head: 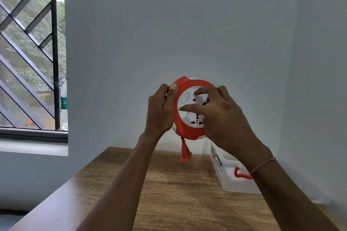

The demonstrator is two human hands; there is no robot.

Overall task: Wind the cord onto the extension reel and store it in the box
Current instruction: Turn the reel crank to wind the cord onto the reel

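Head view: round orange-and-white extension reel (189,108) held up in mid-air above the far part of the wooden desk (169,193), socket face toward the camera. Left hand (161,110) clamped on the reel's left rim, thumb pressed on the orange edge, grip closed around it. Right hand (221,116) laid over the white face, fingers spread and touching the sockets. Orange plug (185,153) dangling just below the reel on a short bit of cord. Clear plastic box (232,176) with an orange latch on the desk, right and far, against the wall. Bottle (64,105) on the window sill, far left.
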